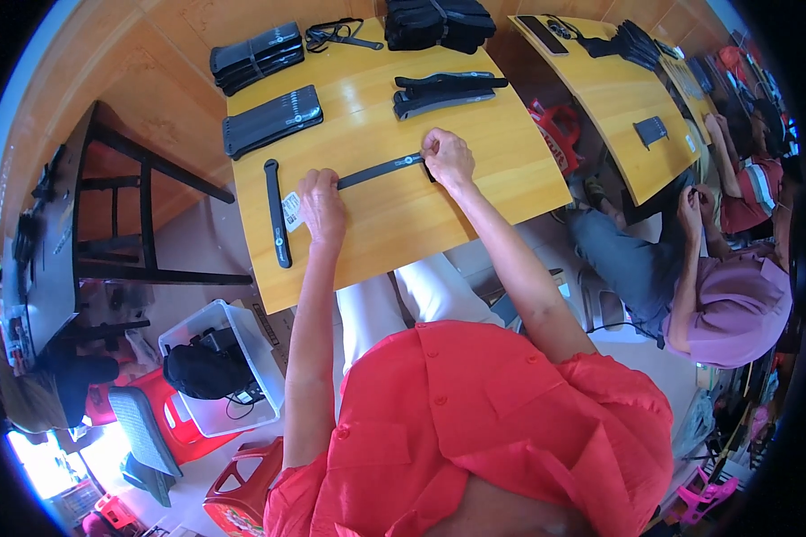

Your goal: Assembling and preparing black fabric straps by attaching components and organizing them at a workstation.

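A black strap (381,170) with small white print lies stretched low over the yellow wooden table (376,234). My left hand (321,206) pinches its left end with curled fingers. At its other end my right hand (448,159) is closed, the fingertips hiding the tip. A short dark piece shows under the right hand, too small to make out. To the left of my left hand a second black strap (278,215) with a rounded end lies lengthwise. Beside it is a white printed label (292,211), partly behind my left wrist.
Stacks of black straps (273,119) and bundles (256,58) line the table's far left. More straps (448,95) and a dark pile (441,25) sit far right. A white bin (273,380) stands lower left. Another person (725,309) sits at a second table (618,98).
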The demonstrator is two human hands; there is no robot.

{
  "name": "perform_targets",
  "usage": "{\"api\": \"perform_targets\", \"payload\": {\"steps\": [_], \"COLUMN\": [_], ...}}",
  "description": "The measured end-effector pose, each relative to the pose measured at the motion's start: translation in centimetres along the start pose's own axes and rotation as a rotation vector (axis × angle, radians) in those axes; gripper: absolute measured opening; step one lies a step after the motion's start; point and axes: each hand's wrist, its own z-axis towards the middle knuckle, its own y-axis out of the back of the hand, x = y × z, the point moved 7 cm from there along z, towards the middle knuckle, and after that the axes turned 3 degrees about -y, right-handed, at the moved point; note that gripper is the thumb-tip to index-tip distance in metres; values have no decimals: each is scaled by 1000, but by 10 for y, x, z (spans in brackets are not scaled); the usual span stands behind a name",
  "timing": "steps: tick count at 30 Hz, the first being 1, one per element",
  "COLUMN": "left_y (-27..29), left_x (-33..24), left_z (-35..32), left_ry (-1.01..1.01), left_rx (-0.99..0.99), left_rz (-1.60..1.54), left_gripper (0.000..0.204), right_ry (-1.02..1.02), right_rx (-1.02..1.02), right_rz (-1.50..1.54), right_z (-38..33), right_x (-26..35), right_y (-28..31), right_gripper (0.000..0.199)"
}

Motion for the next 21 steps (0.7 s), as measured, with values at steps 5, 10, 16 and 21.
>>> {"api": "perform_targets", "payload": {"steps": [5,10,16,21], "left_y": [-6,-13,-11,-18], "left_x": [-14,-17,-54,-53], "left_z": [-1,-11,-25,-27], "left_ry": [-212,-200,-257,-220], "left_rx": [104,296,408,460], "left_rz": [49,171,323,396], "left_gripper": [11,25,59,70], "right_ry": [323,569,597,636], "right_rx": [-141,-172,-176,-163], "right_rz": [-25,-105,-160,-143], "right_z": [-16,-29,-30,-33], "right_x": [17,31,32,30], "right_y": [-2,-2,0,1], "right_gripper": [8,11,11,11]}}
